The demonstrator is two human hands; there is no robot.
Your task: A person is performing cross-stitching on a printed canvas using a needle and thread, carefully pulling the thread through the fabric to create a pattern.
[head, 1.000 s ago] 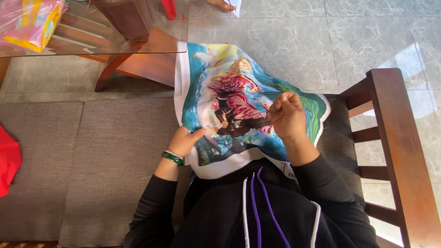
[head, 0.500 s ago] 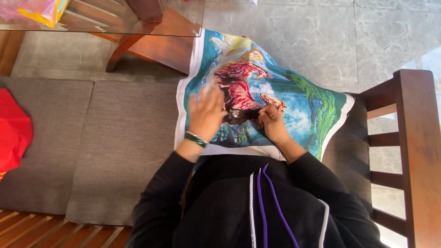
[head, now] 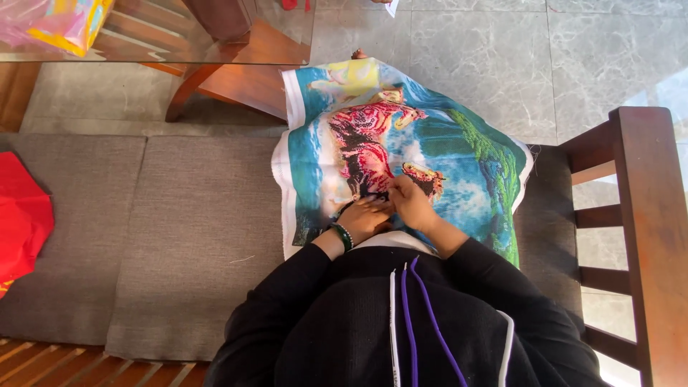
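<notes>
A colourful cross-stitch canvas with a pink tiger, blue water and green trees lies over my lap. My left hand, with a dark green bead bracelet at the wrist, rests flat on the canvas near its lower edge. My right hand is beside it, touching it, fingers pinched together on the canvas at the dark stitched area; any needle or thread in them is too small to see. Purple and white threads hang down my black top.
I sit on a grey cushioned bench with a wooden armrest at the right. A red cloth lies at the left. A glass-topped wooden table stands ahead, with a yellow and pink package on it. Grey tiled floor lies beyond.
My left hand slid down from the middle of the canvas to its lower edge, next to my right hand. The right hand has lowered onto the fabric and moved a little left.
</notes>
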